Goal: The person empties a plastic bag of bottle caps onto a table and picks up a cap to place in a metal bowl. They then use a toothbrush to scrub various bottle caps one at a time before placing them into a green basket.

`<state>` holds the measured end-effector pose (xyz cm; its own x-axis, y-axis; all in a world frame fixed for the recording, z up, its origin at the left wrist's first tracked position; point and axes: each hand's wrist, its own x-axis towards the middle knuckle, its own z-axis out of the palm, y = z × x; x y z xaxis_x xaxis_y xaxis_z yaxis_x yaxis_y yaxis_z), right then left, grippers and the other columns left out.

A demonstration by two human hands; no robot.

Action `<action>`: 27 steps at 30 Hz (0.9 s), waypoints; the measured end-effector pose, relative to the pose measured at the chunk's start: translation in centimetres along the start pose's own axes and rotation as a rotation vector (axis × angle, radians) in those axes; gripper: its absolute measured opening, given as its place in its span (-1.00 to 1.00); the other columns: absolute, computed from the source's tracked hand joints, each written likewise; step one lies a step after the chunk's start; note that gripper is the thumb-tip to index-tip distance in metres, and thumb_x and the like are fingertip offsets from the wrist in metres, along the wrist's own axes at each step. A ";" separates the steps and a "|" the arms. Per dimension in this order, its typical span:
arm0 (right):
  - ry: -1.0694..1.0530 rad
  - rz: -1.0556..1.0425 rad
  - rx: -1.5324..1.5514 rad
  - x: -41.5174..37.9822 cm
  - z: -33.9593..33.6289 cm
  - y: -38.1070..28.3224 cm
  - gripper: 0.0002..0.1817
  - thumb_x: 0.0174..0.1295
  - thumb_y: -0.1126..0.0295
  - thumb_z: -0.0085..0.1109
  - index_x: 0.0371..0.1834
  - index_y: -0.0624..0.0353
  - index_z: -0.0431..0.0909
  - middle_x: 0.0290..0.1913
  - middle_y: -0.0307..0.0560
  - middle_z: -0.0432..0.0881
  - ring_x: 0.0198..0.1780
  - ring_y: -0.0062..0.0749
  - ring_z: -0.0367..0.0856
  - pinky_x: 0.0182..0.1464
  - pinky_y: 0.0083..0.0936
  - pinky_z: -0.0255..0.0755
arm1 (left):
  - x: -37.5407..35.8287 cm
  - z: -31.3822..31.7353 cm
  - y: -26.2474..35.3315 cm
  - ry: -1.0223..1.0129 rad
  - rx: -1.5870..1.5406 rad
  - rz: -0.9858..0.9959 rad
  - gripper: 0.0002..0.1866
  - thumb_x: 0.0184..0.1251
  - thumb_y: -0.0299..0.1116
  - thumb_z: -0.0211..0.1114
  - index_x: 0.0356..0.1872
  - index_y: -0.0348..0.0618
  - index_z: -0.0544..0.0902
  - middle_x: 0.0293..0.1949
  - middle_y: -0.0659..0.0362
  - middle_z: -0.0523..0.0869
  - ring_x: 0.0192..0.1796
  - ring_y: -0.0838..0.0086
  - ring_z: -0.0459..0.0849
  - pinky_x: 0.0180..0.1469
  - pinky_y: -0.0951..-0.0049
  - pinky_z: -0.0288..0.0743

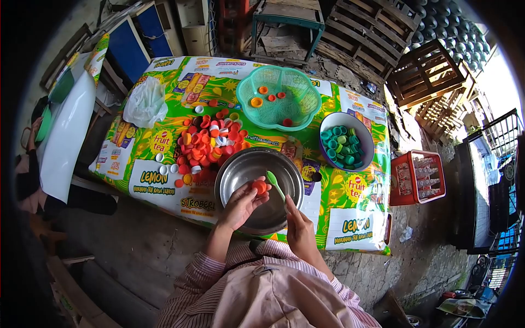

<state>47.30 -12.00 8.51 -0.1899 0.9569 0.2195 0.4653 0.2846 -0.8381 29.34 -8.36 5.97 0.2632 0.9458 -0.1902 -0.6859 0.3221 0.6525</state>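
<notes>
An orange bottle cap (259, 187) is pinched in the left hand (240, 205) above the steel bowl (235, 174); a green tool (275, 185), probably a pick, is gripped by the right hand (298, 227). The cap should be held steady and the tip kept shallow.

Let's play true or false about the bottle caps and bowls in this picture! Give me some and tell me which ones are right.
1. The left hand holds an orange cap. True.
2. The right hand holds a blue spoon. False: it holds a thin green tool.
3. The steel bowl is full of caps. False: no caps show inside it.
4. The blue-rimmed bowl holds green caps. True.
5. The green basket holds only a few caps. True.
6. The pile of caps is mostly green. False: it is mostly red and orange.
</notes>
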 end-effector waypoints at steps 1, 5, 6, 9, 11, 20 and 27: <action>-0.114 0.066 -0.029 -0.2 -0.8 -0.5 -0.44 0.20 0.59 -0.10 0.30 -0.04 0.19 -0.26 0.22 0.57 -0.32 0.05 0.58 -0.30 -0.31 0.44 | 0.0 0.1 -0.1 0.004 0.000 0.004 -0.67 0.39 -0.38 -0.04 0.13 -0.21 0.36 0.03 0.02 0.50 -0.04 0.49 0.54 0.10 0.45 0.41; -0.222 0.203 0.080 -0.6 -1.4 -0.8 -0.43 0.19 0.62 -0.12 0.31 0.07 0.15 -0.15 0.27 0.56 -0.18 0.05 0.59 -0.18 -0.38 0.43 | -0.1 0.3 -0.5 0.031 -0.033 0.042 -0.74 0.38 -0.37 -0.03 0.03 -0.21 0.40 -0.03 0.07 0.52 -0.05 0.49 0.54 0.06 0.46 0.42; -0.225 0.200 0.079 -0.6 -1.5 -0.6 -0.43 0.19 0.62 -0.12 0.31 0.07 0.15 -0.15 0.27 0.56 -0.18 0.05 0.59 -0.18 -0.38 0.43 | -0.2 0.4 -0.6 0.051 -0.033 0.058 -0.75 0.38 -0.36 -0.01 0.00 -0.21 0.41 -0.04 0.08 0.52 -0.05 0.48 0.53 0.06 0.46 0.42; -0.177 0.101 0.122 -0.8 -1.8 -0.6 -0.41 0.15 0.68 -0.13 0.31 0.11 0.15 -0.12 0.30 0.54 -0.14 0.01 0.59 -0.15 -0.45 0.42 | -0.3 0.4 -0.8 0.028 -0.104 0.046 -0.76 0.37 -0.36 0.00 -0.01 -0.22 0.41 -0.10 0.12 0.53 -0.09 0.49 0.53 0.01 0.49 0.44; -0.157 0.137 0.113 -0.8 -1.4 -0.1 -0.41 0.15 0.68 -0.13 0.30 0.11 0.16 -0.16 0.29 0.55 -0.19 0.01 0.60 -0.18 -0.45 0.42 | -0.1 0.2 -1.0 -0.029 -0.192 0.039 -0.76 0.36 -0.37 0.01 -0.02 -0.23 0.42 -0.14 0.13 0.53 -0.12 0.49 0.53 -0.03 0.51 0.45; -0.039 0.055 0.047 -1.5 -1.4 0.9 -0.41 0.15 0.63 -0.07 0.30 0.05 0.18 -0.36 0.19 0.53 -0.40 0.01 0.54 -0.32 -0.33 0.40 | 0.0 1.0 -1.4 -0.040 -0.403 0.004 -0.76 0.36 -0.40 0.01 -0.02 -0.26 0.43 -0.24 0.15 0.54 -0.18 0.49 0.53 -0.14 0.54 0.47; -0.010 0.035 0.045 -1.4 -1.2 0.3 -0.43 0.16 0.62 -0.08 0.29 0.05 0.20 -0.36 0.21 0.53 -0.41 0.00 0.56 -0.34 -0.35 0.41 | -0.6 1.0 -1.1 -0.067 -0.399 -0.007 -0.74 0.35 -0.42 0.01 0.02 -0.23 0.43 -0.25 0.15 0.56 -0.20 0.51 0.54 -0.16 0.55 0.47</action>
<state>48.71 -13.22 8.54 -0.1831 0.9655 0.1849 0.4324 0.2480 -0.8669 30.66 -9.30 6.09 0.3035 0.9429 -0.1373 -0.8898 0.3320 0.3131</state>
